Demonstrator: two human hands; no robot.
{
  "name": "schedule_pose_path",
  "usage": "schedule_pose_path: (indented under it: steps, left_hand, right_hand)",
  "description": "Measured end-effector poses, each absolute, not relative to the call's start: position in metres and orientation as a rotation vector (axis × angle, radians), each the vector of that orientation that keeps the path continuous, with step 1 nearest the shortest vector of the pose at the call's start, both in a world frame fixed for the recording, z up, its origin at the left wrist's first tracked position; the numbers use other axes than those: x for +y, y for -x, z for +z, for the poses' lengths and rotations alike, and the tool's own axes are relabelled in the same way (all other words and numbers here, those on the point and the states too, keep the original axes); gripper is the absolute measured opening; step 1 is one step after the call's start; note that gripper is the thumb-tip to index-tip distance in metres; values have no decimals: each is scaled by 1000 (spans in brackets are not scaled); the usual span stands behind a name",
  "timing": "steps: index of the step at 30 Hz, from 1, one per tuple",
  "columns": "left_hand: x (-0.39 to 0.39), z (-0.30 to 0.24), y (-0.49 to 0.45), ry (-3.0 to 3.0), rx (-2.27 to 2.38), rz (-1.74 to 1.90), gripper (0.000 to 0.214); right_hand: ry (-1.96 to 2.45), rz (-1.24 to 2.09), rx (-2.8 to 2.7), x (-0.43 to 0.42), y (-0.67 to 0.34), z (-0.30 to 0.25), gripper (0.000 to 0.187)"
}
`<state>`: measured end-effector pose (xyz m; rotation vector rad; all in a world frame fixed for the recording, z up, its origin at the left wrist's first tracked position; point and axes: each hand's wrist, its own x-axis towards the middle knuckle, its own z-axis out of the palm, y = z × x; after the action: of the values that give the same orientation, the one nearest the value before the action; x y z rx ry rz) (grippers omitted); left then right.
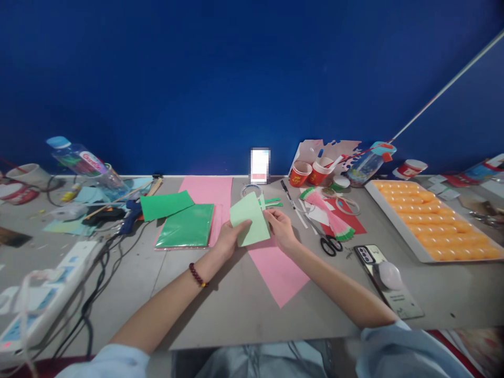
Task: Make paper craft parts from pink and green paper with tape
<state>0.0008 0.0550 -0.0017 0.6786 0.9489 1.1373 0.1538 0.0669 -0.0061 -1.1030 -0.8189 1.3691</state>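
Both my hands hold a light green paper sheet above the grey table. My left hand grips its lower left edge, thumb on top. My right hand pinches its right edge. A pink paper sheet lies under my hands. A stack of dark green paper in a clear sleeve lies just left of my left hand. Black scissors rest to the right of my right hand.
A tray of orange balls sits at right, a phone and a pink bulb near it. Red paper cups and a folded watermelon paper fan stand behind. A power strip, cables and a glue gun crowd the left.
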Motion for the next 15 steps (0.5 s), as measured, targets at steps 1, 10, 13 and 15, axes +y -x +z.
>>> schedule_pose_path:
  steps: [1, 10, 13, 15]
  left_hand:
    - [56, -3, -1, -663, 970, 1153, 48]
    - [55, -4, -5, -662, 1021, 1229, 42]
    - [55, -5, -5, -657, 1033, 1251, 41]
    - [55, -5, -5, -659, 1030, 1248, 42]
  right_hand:
    - [1102, 1380, -826, 67, -153, -6, 31]
    - [1061, 1463, -839, 67, -153, -2, 35]
    - [1041, 1493, -841, 68, -155, -2, 34]
    - [1038, 1500, -837, 69, -155, -2, 35]
